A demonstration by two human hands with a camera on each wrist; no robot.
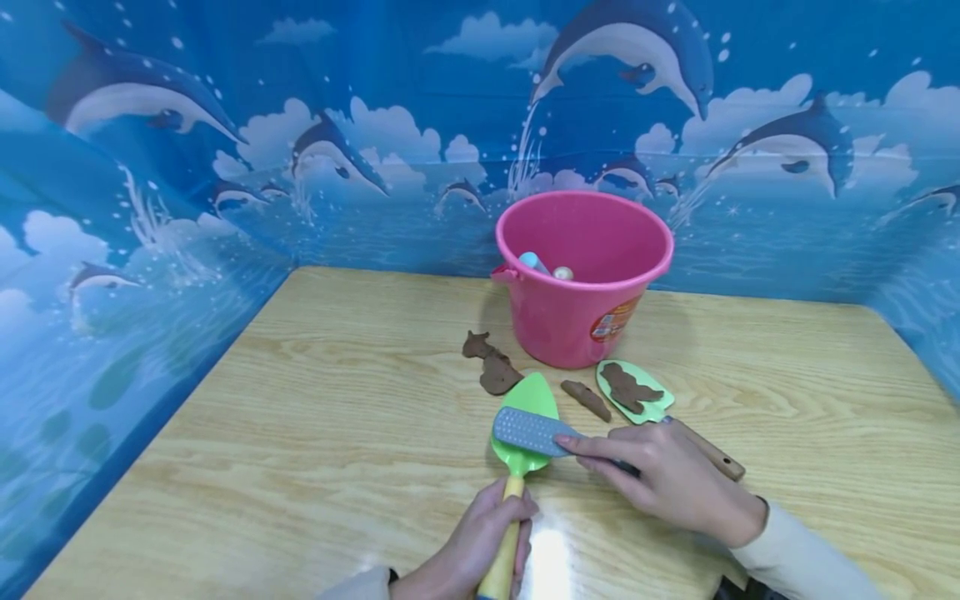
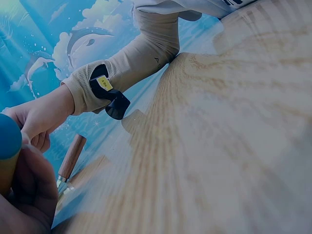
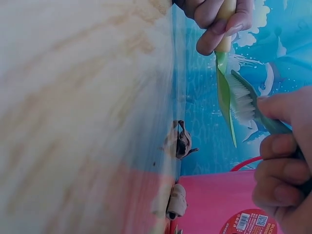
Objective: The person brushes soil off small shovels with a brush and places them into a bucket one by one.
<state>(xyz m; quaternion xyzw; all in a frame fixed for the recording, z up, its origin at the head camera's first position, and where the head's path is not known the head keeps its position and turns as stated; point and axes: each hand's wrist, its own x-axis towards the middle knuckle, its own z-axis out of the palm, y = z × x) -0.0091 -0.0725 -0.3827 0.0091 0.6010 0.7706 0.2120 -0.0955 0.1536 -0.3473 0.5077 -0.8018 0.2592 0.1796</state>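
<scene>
My left hand grips the yellow handle of a bright green garden trowel, its blade pointing away from me over the table. A grey-blue brush lies across the blade, gripped by my right hand with the index finger extended along its back. In the right wrist view, the white bristles of the brush press on the blade's face. Beyond my right hand rests a second, pale green trowel with a wooden handle. A brown, clay-like lump lies on its blade.
A pink bucket stands at the back of the wooden table, with a light blue object and a small whitish one inside. Brown flat pieces and a brown roll lie before it. A dolphin-print backdrop surrounds the table.
</scene>
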